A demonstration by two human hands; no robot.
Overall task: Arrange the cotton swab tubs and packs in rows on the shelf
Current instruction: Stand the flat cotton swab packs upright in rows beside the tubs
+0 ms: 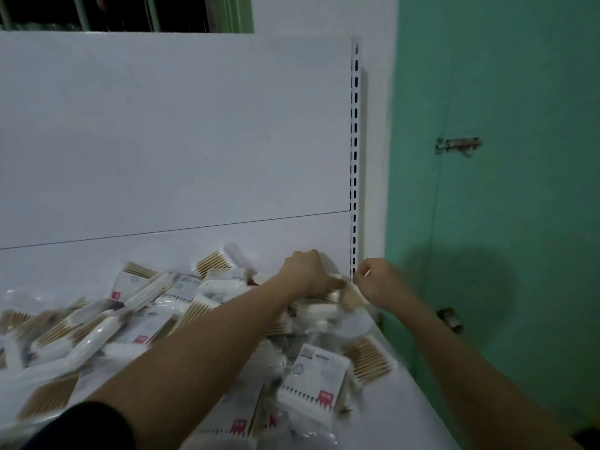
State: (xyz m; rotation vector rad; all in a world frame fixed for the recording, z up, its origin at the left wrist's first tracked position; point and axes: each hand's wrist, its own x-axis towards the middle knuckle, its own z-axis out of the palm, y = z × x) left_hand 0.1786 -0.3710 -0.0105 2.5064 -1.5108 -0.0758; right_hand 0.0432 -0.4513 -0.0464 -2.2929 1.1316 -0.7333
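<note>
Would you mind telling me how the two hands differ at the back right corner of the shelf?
The left hand reaches over the heap of packs with its fingers down among them, while the right hand is beside the slotted upright, at the heap's edge. The left hand's grip is hidden; the right hand's fingers are curled, seemingly pinching something thin. Both are bare and stretched to the shelf's back corner.

No text is legible. The cotton swab packs [311,381] on the shelf [402,397] carry white printed labels with a small red square mark [325,398] and a round grey emblem [298,369]; the characters on them are too blurred to read. No numbers or signs can be made out elsewhere.
</note>
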